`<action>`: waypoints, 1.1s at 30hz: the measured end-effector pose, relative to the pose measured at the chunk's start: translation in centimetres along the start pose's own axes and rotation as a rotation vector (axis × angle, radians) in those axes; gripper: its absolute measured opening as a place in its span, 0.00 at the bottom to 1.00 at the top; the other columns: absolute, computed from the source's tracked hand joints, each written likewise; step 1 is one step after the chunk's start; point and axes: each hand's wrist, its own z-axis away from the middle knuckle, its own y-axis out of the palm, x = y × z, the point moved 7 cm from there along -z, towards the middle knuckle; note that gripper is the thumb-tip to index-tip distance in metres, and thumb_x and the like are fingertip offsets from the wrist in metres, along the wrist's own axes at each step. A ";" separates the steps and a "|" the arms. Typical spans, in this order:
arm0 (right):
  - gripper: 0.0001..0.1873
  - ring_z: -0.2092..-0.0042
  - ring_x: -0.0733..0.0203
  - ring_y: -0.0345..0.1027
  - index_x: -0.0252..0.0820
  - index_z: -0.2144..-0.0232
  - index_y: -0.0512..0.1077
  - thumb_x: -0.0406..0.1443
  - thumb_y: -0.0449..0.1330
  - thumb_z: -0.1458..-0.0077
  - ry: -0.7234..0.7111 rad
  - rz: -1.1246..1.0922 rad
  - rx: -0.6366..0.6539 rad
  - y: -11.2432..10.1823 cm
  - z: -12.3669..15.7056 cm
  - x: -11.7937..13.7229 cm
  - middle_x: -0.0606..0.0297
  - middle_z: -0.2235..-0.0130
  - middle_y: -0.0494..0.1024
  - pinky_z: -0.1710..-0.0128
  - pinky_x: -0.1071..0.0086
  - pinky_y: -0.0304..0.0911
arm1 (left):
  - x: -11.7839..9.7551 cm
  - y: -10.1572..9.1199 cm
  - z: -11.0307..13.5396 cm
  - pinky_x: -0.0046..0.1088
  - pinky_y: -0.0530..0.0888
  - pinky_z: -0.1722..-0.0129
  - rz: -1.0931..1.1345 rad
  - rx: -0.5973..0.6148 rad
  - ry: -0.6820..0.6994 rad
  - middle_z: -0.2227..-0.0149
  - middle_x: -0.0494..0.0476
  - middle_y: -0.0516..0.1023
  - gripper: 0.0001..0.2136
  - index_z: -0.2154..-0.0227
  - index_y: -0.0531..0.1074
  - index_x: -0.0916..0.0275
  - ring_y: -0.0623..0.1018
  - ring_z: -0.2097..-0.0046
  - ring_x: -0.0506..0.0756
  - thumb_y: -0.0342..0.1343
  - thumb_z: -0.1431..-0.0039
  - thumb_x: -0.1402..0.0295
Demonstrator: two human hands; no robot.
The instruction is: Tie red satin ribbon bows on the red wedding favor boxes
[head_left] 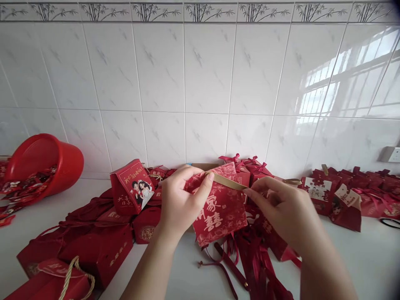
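A small red patterned gift box (220, 210) with gold lettering is held upright in the middle of the white counter. My left hand (179, 200) grips its left top corner, thumb pressed on the folded top. A gold ribbon (228, 181) runs across the box's top. My right hand (281, 208) pinches that ribbon at its right end, fingers closed on it. Loose dark red ribbons (256, 262) lie under and in front of the box.
A red bucket (46, 162) lies tipped at the far left, spilling small red packets. Red gift boxes and bags (93, 246) are piled at the left, one printed box (133, 187) standing. More tied red boxes (346, 200) sit at the right near a wall socket (393, 155). A tiled wall stands behind.
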 end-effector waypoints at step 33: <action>0.13 0.63 0.59 0.74 0.53 0.60 0.78 0.31 0.63 0.47 -0.171 -0.601 0.002 -2.8 1.3 1.9 0.62 0.61 0.77 0.67 0.71 0.73 | -5.6 2.1 3.1 0.34 0.66 0.58 -0.064 0.386 0.651 0.70 0.54 0.74 0.10 0.68 0.73 0.63 0.70 0.67 0.51 0.50 0.45 0.81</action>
